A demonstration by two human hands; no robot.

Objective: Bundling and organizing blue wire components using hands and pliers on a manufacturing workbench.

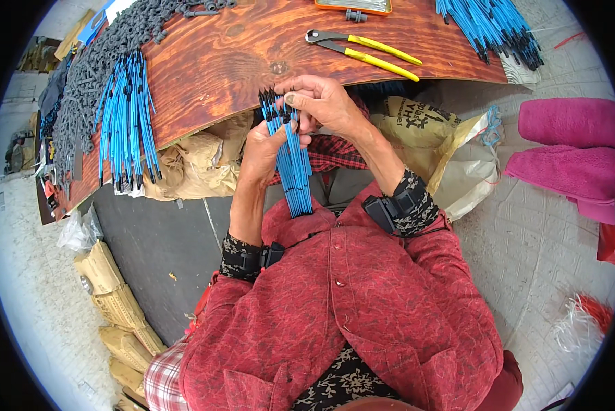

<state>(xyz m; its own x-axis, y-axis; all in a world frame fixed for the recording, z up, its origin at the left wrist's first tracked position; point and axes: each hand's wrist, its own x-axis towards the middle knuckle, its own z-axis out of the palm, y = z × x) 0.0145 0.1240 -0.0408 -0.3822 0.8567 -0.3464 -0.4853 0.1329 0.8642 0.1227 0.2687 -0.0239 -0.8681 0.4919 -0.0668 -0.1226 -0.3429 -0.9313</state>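
My left hand (258, 154) is closed round a bundle of thin blue rods with black ends (296, 181). The bundle stands nearly lengthwise in front of my red jacket, its upper ends by the table edge and its lower ends near my lap. At the upper black tips, my right hand (329, 108) is bent over with thumb and forefinger pinched together. Whatever lies between those fingertips is too small and partly hidden. Beyond my right hand, pincers with yellow handles (386, 49) lie on the reddish wooden tabletop (211, 61).
Left on the table, a heap of grey plastic fittings (108, 61) adjoins more blue rods (126, 109). Another rod pile (489, 31) lies far right, and an orange-rimmed tray (354, 9) at the back. A white sack (468, 175) and pink towels (568, 123) are at right; brown paper packages (112, 305) lower left.
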